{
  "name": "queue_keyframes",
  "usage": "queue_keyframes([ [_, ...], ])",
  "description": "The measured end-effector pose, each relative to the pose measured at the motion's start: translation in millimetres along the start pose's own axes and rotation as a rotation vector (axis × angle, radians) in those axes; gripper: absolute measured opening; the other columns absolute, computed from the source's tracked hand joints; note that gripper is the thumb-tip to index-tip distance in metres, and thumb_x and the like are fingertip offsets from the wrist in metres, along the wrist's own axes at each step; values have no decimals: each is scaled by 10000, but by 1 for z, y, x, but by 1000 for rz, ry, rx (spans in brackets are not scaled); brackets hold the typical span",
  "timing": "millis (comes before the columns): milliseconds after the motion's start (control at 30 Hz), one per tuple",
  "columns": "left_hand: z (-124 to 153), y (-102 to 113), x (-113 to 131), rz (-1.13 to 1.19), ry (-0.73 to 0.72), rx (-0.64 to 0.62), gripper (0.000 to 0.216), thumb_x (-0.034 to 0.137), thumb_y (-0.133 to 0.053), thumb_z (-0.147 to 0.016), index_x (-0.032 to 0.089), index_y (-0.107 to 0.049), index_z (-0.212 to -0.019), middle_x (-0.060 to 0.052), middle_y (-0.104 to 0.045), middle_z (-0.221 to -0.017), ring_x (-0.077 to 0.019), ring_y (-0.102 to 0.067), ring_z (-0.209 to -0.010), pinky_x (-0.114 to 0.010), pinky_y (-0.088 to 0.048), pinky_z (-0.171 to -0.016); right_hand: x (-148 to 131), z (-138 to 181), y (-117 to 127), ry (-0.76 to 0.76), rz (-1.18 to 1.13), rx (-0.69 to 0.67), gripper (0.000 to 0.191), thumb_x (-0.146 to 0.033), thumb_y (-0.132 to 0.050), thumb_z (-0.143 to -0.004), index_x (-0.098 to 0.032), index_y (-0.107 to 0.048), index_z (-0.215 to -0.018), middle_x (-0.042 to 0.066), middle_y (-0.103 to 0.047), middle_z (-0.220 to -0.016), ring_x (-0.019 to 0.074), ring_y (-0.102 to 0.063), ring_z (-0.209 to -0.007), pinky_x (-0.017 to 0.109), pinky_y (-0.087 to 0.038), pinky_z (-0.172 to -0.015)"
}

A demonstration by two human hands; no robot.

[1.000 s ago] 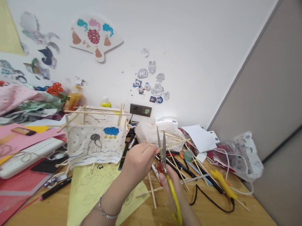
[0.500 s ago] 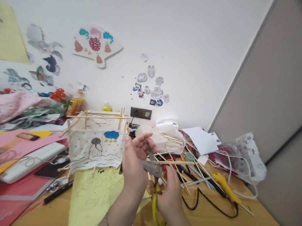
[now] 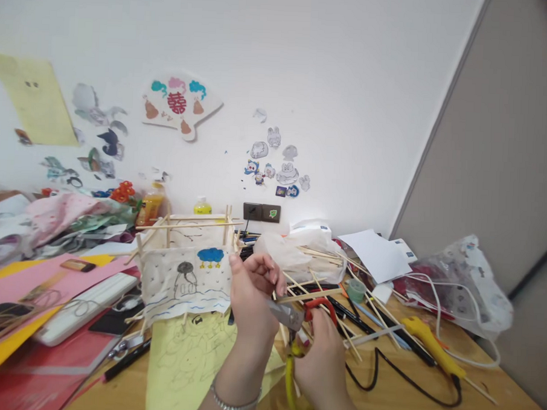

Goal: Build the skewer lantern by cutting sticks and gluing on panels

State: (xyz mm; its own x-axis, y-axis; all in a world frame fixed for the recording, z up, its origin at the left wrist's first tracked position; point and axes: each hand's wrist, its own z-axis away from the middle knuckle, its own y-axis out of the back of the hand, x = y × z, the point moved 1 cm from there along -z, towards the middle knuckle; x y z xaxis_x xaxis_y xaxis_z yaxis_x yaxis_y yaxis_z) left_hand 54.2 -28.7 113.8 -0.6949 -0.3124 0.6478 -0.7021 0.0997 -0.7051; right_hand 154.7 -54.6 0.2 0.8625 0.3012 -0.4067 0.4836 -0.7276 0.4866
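My right hand (image 3: 322, 355) is wrapped round scissors with a grey metal blade (image 3: 287, 316) and red and yellow handles. The blade points left, close against the palm of my left hand (image 3: 255, 298). My left hand is raised with its thumb up and fingers curled in, at the near end of a thin wooden stick (image 3: 317, 296). The stick runs rightward just above the blade; the grip on it is partly hidden by the hand. Left of my hands stands a stick frame with a drawn-on cloth panel (image 3: 161, 285), apart from both.
A yellow drawing sheet (image 3: 171, 370) lies below the frame. Loose sticks and pens, a roll of green tape (image 3: 355, 290) and a yellow glue gun (image 3: 430, 345) with a black cord lie right. Coloured papers (image 3: 39, 279) and a white case (image 3: 85, 310) lie left. A wall stands behind.
The view has shifted, so the scene sits lower and further right. The fingers of my left hand have curled in, and the stick has tilted slightly. My right hand keeps hold of the scissors.
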Motion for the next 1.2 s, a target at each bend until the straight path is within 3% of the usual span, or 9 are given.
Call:
queue_keyframes([
  [200,-4,-3,-2,-49,-12,-9,554,665,-360,-814,177,-468,-574,59,-382,-451,-77,-393,-343,-215,-334,-392,4,-1,-1,-109,-22,-81,199,-146,-501,-621,-208,-496,-809,60,-598,-722,245,-587,-666,334,-468,-571],
  [333,-6,8,-4,-347,-64,-120,715,772,-247,-762,156,-590,-881,-48,-632,-666,-169,-605,-548,-308,-488,-554,0,-9,4,-319,-292,-164,273,-154,-541,-589,-196,-555,-858,64,-644,-790,235,-611,-671,325,-490,-582],
  [433,-2,25,-6,-827,-277,-203,562,645,-366,-830,176,-592,-1043,-96,-695,-890,-195,-651,-714,-308,-502,-628,-2,-16,6,-433,-606,-188,273,-165,-519,-627,-202,-585,-890,31,-654,-770,208,-615,-673,312,-507,-620],
  [533,4,38,-8,-1303,-594,-406,241,376,-478,-880,196,-637,-864,-46,-691,-750,-165,-638,-653,-242,-456,-552,0,-20,4,-475,-737,-226,153,-200,-530,-635,-202,-592,-775,2,-622,-670,187,-582,-612,308,-500,-606],
  [633,6,42,-4,-1507,-950,-483,264,247,-411,-910,189,-604,-741,-13,-627,-589,-130,-574,-527,-220,-388,-488,4,-20,1,-474,-803,-302,157,-229,-595,-612,-190,-599,-764,-2,-626,-687,169,-576,-617,288,-494,-599],
  [700,5,42,1,-1605,-1086,-489,296,226,-400,-909,193,-567,-666,-4,-582,-531,-128,-528,-483,-233,-350,-470,5,-18,0,-462,-885,-293,166,-254,-610,-621,-195,-595,-775,-4,-631,-712,162,-582,-640,283,-503,-616],
  [833,3,39,9,-1692,-1195,-518,332,216,-386,-908,201,-515,-602,6,-511,-468,-135,-471,-447,-257,-305,-458,6,-10,-5,-410,-974,-245,173,-256,-631,-633,-218,-547,-780,-14,-607,-724,141,-566,-632,258,-501,-593],
  [1000,6,35,12,-1685,-1207,-540,306,185,-391,-896,192,-497,-610,9,-504,-473,-136,-462,-454,-265,-296,-469,17,-6,-13,-443,-1024,-176,573,-275,-669,-619,-273,-428,-1139,9,-617,-883,131,-575,-636,240,-479,-551],
  [1200,7,30,19,-1671,-1227,-631,315,179,-389,-890,193,-448,-582,15,-481,-452,-129,-440,-438,-271,-258,-464,11,-16,10,-278,-1000,-389,506,-470,-551,-747,-214,-543,-1183,88,-633,-960,205,-611,-778,324,-522,-686],
])
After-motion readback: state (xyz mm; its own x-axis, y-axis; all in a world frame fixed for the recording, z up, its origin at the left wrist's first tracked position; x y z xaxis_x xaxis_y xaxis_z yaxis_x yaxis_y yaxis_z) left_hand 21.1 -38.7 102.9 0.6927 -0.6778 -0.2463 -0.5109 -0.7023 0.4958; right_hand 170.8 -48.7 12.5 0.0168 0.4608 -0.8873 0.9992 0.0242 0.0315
